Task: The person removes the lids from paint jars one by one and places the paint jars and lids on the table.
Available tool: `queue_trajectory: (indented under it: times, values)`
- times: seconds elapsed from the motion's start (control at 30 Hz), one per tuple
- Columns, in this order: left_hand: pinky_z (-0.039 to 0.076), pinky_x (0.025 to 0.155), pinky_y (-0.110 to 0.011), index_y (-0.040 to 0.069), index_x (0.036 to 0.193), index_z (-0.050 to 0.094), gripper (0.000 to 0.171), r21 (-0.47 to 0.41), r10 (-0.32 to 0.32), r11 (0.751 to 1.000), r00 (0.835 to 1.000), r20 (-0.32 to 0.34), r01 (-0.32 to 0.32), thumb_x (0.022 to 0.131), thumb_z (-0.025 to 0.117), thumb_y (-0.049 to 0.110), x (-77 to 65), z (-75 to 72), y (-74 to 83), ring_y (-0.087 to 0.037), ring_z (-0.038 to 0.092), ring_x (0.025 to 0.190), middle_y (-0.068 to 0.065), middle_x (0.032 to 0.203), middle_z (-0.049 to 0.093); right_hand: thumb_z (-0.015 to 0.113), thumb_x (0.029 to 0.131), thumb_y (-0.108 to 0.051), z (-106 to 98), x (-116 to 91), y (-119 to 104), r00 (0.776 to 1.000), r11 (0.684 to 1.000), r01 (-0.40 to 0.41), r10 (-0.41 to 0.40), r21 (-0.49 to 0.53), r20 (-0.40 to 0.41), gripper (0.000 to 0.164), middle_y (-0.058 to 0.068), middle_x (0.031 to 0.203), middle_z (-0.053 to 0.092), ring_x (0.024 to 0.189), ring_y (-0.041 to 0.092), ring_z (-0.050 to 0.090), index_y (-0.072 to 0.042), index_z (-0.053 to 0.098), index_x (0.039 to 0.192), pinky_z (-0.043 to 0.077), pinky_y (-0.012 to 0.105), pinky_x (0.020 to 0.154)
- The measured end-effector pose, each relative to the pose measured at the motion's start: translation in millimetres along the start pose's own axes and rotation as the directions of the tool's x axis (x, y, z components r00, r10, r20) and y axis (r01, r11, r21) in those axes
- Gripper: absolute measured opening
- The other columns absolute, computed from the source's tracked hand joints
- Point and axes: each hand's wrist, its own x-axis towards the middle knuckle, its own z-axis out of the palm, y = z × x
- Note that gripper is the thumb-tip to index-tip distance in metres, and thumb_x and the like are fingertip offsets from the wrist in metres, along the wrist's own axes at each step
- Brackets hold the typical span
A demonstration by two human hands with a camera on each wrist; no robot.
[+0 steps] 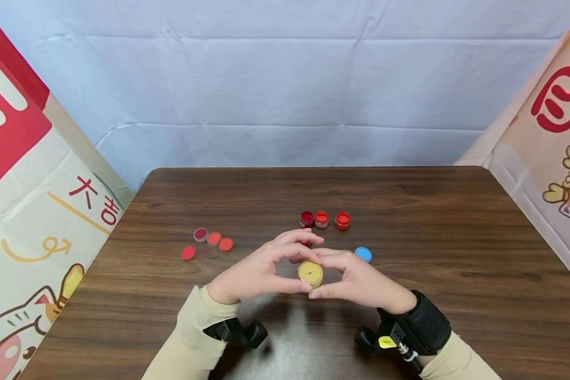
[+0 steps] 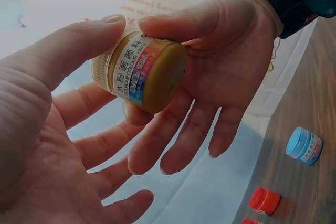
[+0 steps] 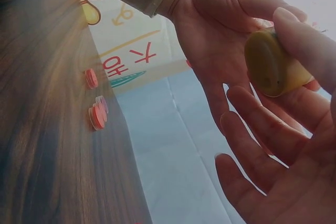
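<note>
Both hands hold one small ochre-yellow gouache paint jar (image 1: 310, 274) above the middle of the table. My left hand (image 1: 275, 266) pinches it from the left with the thumb and a finger. From the right, my right hand (image 1: 349, 272) pinches the same jar, and the two thumbs nearly meet at its near side. In the left wrist view, the jar (image 2: 139, 69) lies tilted on its side with its printed label showing. Its smooth round end (image 3: 265, 64) shows in the right wrist view. The other fingers of both hands are spread loosely.
Beyond the hands stand a dark red jar (image 1: 306, 218) and two red jars, one a bright red jar (image 1: 342, 220); another dark red one is partly hidden. A blue jar (image 1: 363, 254) stands by the right hand. Several reddish discs like lids (image 1: 214, 239) lie at left.
</note>
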Motion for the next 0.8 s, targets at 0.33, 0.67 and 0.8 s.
queue_trajectory:
  times: [0.33, 0.67, 0.8]
  values:
    - [0.042, 0.094, -0.034, 0.015, 0.112, 0.061, 0.032, 0.029, -0.030, 0.999, 0.999, -0.029, 0.031, 0.082, 0.073, 0.018, 2.2, 2.4, -1.4, -0.016, 0.032, 0.130, 0.002, 0.138, 0.040, 0.070, 0.084, -0.015, 0.3, 0.7, 0.0, 0.998, 0.998, -0.056, 0.056, -0.006, -0.014, 0.038, 0.001, 0.125, 0.057, 0.122, 0.018, 0.046, -0.012, 0.063, 0.121, 0.043, 0.034, 0.094]
    - [0.035, 0.101, -0.038, 0.009, 0.122, 0.061, 0.038, -0.016, -0.012, 1.000, 1.000, 0.003, 0.012, 0.084, 0.069, 0.014, 0.1, -1.0, -3.9, -0.018, 0.028, 0.133, 0.000, 0.142, 0.036, 0.071, 0.083, -0.016, -1.8, -0.2, -1.6, 0.998, 0.998, -0.066, 0.066, 0.022, -0.018, 0.037, 0.000, 0.128, 0.055, 0.121, 0.016, 0.047, -0.013, 0.064, 0.120, 0.042, 0.034, 0.095]
    - [0.034, 0.102, -0.039, 0.010, 0.116, 0.064, 0.034, 0.007, -0.001, 1.000, 1.000, -0.003, 0.001, 0.083, 0.071, 0.014, 0.5, -1.3, -4.5, -0.018, 0.026, 0.133, -0.002, 0.140, 0.038, 0.072, 0.082, -0.015, -2.3, 0.3, -1.3, 0.999, 0.999, -0.032, 0.032, 0.014, -0.016, 0.043, 0.000, 0.127, 0.056, 0.119, 0.017, 0.048, -0.011, 0.061, 0.123, 0.043, 0.033, 0.094]
